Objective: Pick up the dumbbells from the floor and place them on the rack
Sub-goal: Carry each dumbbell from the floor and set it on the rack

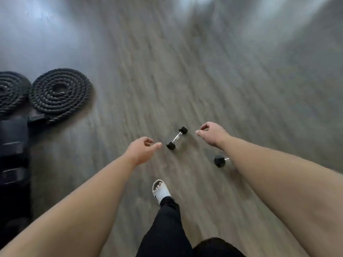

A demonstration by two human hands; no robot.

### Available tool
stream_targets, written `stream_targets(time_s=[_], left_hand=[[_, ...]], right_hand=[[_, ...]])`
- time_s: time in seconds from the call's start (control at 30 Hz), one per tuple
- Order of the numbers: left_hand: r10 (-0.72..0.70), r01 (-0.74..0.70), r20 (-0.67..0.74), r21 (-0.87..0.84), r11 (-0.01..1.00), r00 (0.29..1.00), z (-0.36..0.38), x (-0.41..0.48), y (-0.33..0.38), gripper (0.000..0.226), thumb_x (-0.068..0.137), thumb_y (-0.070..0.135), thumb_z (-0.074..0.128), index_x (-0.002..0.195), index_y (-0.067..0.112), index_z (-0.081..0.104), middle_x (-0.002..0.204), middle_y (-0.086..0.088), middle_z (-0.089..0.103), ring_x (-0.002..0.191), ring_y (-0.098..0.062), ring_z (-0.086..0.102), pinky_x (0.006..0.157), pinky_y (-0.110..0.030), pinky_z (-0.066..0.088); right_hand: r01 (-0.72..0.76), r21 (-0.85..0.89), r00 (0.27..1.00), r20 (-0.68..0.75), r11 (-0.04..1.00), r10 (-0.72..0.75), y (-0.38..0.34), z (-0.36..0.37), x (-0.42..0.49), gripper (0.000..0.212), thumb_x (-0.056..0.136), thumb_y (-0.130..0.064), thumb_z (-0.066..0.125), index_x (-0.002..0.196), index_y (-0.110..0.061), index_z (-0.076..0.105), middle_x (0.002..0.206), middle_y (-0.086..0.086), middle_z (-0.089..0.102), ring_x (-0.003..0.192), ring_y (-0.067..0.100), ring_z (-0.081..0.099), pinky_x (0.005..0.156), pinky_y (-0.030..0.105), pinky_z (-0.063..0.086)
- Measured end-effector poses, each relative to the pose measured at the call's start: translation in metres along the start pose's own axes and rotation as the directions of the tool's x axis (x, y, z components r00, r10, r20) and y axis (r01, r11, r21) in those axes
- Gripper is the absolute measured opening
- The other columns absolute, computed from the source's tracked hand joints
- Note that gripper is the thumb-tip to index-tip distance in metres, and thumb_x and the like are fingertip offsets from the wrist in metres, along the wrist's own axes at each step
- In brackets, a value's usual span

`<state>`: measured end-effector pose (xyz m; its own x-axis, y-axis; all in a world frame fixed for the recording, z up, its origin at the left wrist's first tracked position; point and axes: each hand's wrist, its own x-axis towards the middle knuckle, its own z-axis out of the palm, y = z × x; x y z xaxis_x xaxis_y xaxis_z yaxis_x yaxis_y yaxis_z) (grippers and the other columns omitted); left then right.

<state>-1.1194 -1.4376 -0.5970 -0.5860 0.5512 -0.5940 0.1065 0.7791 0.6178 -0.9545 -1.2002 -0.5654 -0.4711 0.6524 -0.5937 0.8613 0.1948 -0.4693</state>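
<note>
At the far left edge you have two flat coils of thick black braided rope (60, 94) lying side by side on the grey wood-grain floor (222, 80), with dark, blurred equipment (13, 149) just below them that cannot be made out. Your left hand (142, 150) reaches forward with fingers loosely curled and apart, holding nothing. Just beside its fingertips lies the small dumbbell with black hexagonal rubber heads and a shiny chrome handle (176, 138), resting on the floor at a slant, its far head pointing up and right. Below it your foot wears a white slide sandal (160, 191) with a small black mark on the strap, too blurred to read, under a black trouser leg (167, 229). Your right hand (211, 133) hovers near the dumbbell's far head, fingers bent and empty. A second black hex-headed dumbbell (220, 161) lies on the floor, partly hidden under your right forearm.
</note>
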Motion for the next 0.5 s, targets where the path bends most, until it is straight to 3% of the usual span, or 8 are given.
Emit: stream_targets(time_s=[0.1,0.27,0.37,0.5], left_hand=[[-0.095,0.095,0.008,-0.069,0.993,0.995,0.009,0.056,0.002,0.049,0.082,0.064,0.070,0.113,0.027,0.065,0.105,0.011,0.067,0.089,-0.007,0.062,0.060,-0.014,0.039],[-0.205,0.201,-0.009,-0.172,0.964,0.979,0.043,0.147,-0.013,0.049,0.081,0.064,0.071,0.113,0.027,0.067,0.108,0.011,0.068,0.096,-0.007,0.063,0.073,-0.023,0.044],[-0.296,0.281,-0.014,-0.282,0.917,0.955,0.074,0.202,-0.030,0.048,0.077,0.068,0.070,0.109,0.032,0.067,0.104,0.019,0.066,0.091,0.004,0.060,0.070,-0.022,0.044],[-0.436,0.383,-0.052,-0.393,0.836,0.899,0.128,0.281,-0.062,0.044,0.076,0.068,0.070,0.104,0.034,0.067,0.101,0.020,0.065,0.087,0.006,0.058,0.065,-0.020,0.040]], right_hand=[[0.002,-0.033,0.999,0.043,0.999,-0.001,-0.010,-0.002,0.068,0.040,0.092,-0.041,0.070,0.122,-0.015,0.065,0.124,0.004,0.069,0.113,0.024,0.064,0.095,0.033,0.049],[0.006,-0.086,0.996,0.086,0.996,0.001,-0.012,0.020,0.191,0.042,0.092,-0.043,0.069,0.123,-0.015,0.065,0.125,0.005,0.069,0.113,0.024,0.065,0.097,0.033,0.051],[0.024,-0.155,0.985,0.171,0.988,0.003,-0.002,0.058,0.269,0.040,0.092,-0.042,0.067,0.122,-0.016,0.065,0.124,0.003,0.070,0.101,0.020,0.062,0.086,0.029,0.046],[0.053,-0.248,0.965,0.261,0.967,0.014,0.026,0.110,0.374,0.045,0.093,-0.041,0.067,0.128,-0.014,0.063,0.131,0.006,0.068,0.119,0.025,0.063,0.091,0.031,0.045]])
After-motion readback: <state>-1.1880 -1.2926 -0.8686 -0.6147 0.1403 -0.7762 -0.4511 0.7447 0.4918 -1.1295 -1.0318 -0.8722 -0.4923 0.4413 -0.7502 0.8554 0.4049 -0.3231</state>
